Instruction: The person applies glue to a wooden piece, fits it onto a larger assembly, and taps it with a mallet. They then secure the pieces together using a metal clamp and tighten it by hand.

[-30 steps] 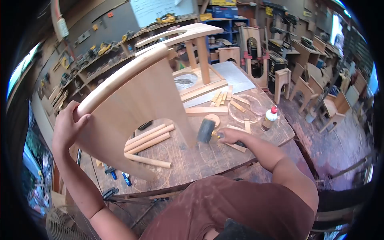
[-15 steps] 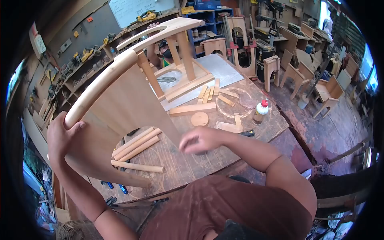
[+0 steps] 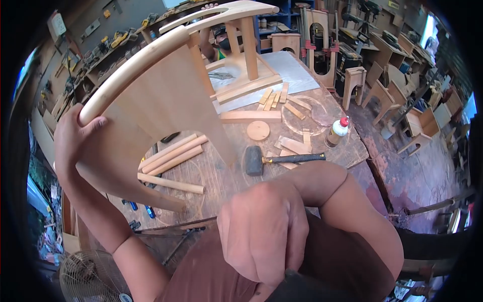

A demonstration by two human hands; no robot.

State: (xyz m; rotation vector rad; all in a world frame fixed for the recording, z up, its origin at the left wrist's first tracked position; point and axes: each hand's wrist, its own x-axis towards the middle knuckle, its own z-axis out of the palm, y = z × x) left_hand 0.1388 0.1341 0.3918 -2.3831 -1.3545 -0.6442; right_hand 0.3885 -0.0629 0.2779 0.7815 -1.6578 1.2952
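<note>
My left hand (image 3: 75, 136) grips the upper left end of a large wooden panel (image 3: 156, 110), thumb over its face beside a rounded rail (image 3: 136, 70). The panel stands upright on the workbench, with an arched cut-out at its bottom. Close to the camera, in front of my chest, is my right hand (image 3: 264, 226), its fingers curled together. Whatever those fingers may hold is hidden. Beyond it a rubber mallet (image 3: 255, 161) lies on the bench. Several round wooden rods (image 3: 176, 153) show through the cut-out.
A wooden frame (image 3: 249, 55) stands at the bench's back, with a person (image 3: 221, 40) behind it. Several wood strips (image 3: 274, 99), a wooden disc (image 3: 258, 131) and a glue bottle (image 3: 337, 132) lie or stand on the workbench (image 3: 221, 201). Small chairs (image 3: 382, 98) stand at right.
My right hand has moved from over the bench back toward my chest and the camera, its fingers now curled. The mallet has come into full view. My left hand keeps its grip on the panel.
</note>
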